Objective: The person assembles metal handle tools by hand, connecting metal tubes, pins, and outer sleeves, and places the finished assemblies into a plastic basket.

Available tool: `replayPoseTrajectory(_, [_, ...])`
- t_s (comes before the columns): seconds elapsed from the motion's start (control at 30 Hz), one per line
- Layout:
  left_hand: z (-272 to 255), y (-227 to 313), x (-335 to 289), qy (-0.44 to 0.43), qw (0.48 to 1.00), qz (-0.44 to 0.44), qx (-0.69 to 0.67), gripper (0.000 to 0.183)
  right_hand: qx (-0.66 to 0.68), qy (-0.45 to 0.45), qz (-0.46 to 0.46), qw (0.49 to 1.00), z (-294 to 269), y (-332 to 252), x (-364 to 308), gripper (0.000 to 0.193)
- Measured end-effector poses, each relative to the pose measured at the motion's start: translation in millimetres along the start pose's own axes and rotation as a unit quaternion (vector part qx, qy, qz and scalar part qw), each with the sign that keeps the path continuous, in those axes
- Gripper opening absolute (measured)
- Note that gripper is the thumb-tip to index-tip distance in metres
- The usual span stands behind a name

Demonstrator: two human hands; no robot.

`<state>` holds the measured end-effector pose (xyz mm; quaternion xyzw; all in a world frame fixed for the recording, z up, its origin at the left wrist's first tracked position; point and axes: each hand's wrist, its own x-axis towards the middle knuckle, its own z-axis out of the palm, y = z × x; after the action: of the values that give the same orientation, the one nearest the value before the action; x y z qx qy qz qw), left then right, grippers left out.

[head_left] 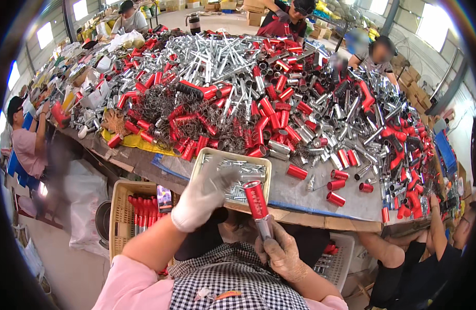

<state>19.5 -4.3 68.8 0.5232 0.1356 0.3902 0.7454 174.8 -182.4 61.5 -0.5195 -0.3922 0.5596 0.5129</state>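
Observation:
My right hand point(283, 251), bare and smudged with dirt, is closed around the silver lower end of a red and silver metal tube point(256, 199). The tube stands tilted, its open red end pointing up and away from me. Over the cream plastic tray point(269, 178) is my left hand point(201, 199), in a white glove; motion smears its fingers, so their grip is not clear. Small silver metal pins point(246, 166) fill the tray, which sits at the table's near edge. The left hand hides part of it.
A heap of red sleeves point(269, 111), silver rods point(212, 57) and dark wire springs point(155, 106) covers the table. Below left, a yellow basket point(116, 217) holds red-handled parts and a phone point(164, 198). A white crate point(346, 253) stands at lower right. Several people work around the table.

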Motion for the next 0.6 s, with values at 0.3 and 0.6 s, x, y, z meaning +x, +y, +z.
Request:
replayPoseTrajectory(0.3, [-14.9,-28.7,-59.2,-0.105,0.962,-0.252,-0.016,0.044,-0.059,-0.168,0.140,0.974,32.4,48.8,27.2,0.054])
replayPoseTrajectory(0.6, [-25.6,-61.8,-86.7,-0.065,0.885,-0.310,-0.342,0.039,-0.432,-0.358,0.059,0.826,-27.7,-42.7,57.4,0.030])
